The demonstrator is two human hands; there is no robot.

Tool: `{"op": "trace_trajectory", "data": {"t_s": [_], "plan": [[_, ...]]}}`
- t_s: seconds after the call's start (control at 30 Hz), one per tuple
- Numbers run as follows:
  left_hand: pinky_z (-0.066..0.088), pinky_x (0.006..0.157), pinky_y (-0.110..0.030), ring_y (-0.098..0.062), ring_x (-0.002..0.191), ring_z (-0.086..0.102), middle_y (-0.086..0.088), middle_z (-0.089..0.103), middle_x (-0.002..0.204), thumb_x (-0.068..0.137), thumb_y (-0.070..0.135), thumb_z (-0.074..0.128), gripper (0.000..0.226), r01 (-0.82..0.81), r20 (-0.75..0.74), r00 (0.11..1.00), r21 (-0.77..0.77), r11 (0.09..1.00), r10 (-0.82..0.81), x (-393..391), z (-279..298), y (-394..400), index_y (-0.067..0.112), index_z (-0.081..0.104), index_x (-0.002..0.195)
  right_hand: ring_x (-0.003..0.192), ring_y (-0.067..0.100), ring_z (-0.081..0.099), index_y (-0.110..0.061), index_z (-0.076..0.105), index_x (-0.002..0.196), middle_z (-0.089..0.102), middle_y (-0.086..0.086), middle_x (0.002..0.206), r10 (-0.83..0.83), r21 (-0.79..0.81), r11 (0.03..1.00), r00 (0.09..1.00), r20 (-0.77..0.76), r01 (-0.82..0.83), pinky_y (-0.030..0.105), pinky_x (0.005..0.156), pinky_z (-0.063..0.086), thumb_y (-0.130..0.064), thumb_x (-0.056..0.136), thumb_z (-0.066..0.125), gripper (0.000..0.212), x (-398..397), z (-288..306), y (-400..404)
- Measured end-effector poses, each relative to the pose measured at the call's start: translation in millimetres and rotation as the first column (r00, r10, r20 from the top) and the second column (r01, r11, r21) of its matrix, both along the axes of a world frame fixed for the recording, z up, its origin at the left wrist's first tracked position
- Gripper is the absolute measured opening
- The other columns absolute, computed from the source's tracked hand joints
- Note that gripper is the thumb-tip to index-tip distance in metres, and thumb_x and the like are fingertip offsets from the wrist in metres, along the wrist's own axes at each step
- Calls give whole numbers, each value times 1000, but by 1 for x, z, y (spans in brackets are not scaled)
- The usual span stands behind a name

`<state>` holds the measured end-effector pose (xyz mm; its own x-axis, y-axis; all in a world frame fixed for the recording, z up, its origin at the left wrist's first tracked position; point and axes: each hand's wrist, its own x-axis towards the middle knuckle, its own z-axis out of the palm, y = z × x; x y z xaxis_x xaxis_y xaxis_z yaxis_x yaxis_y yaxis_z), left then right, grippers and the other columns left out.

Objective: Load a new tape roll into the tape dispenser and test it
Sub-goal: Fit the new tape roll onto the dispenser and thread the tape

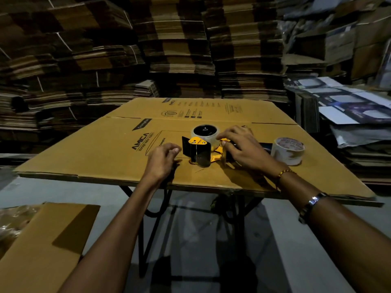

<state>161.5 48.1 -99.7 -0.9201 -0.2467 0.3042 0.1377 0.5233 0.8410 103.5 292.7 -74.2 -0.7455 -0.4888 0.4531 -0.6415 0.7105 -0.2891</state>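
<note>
A yellow and black tape dispenser [200, 150] lies on its side on a flattened cardboard sheet [110, 149] that covers a small table. A clear tape roll [204, 133] sits on the dispenser's hub at the far end. My right hand [241, 145] rests on the dispenser's handle side, fingers curled over the yellow frame. My left hand [163, 158] lies on the cardboard just left of the dispenser's black front flap, fingers loosely bent, holding nothing. A second tape roll [288, 150], whitish with a printed core, stands on the cardboard to the right.
Tall stacks of flattened cartons [179, 43] wall in the back and left. Printed sheets and boxes [349, 106] pile up at the right. A brown carton [42, 246] sits on the floor at the lower left. The table's black metal legs [148, 229] show below the cardboard.
</note>
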Motion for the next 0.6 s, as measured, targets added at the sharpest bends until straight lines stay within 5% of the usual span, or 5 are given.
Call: {"op": "trace_trajectory", "data": {"t_s": [0.07,0.2,0.4,0.5,0.6], "plan": [[48,48,-15,-10,58,59,-7,65,86,101,15,49,22,40,55,998,38,998,-42,-1,-1,-5,8,68,111,120,24,42,-24,59,130,53,2,127,-5,-2,1000,1000,1,5,38,98,34,-28,103,44,31,0,-1,0],[61,74,-42,-22,86,71,-12,63,111,97,29,57,24,51,104,992,124,991,-64,-2,0,-17,12,72,92,121,24,41,-25,59,130,53,0,126,-6,-11,1000,1000,10,6,37,97,33,-31,102,43,32,-2,-4,-1],[55,59,-21,-27,73,71,-17,72,84,95,9,60,19,13,-8,1000,41,999,-13,10,-7,-15,2,73,107,120,24,42,-26,60,128,53,-2,125,-27,-43,999,1000,16,28,37,96,33,-39,98,37,40,0,-8,-1],[62,71,-30,-27,73,70,-18,71,85,95,-3,55,38,124,-21,992,214,969,-122,17,-6,-11,10,60,131,119,25,42,-26,60,127,53,-2,126,-32,-52,998,999,15,33,37,95,33,-39,99,37,39,1,-6,-5],[61,78,-34,-22,80,74,-10,75,91,98,1,52,47,174,5,984,124,977,-176,19,-6,-8,21,50,140,121,23,38,-26,58,130,51,-2,131,-29,-33,999,999,28,30,37,94,35,-36,102,42,35,4,-7,-5]]}}
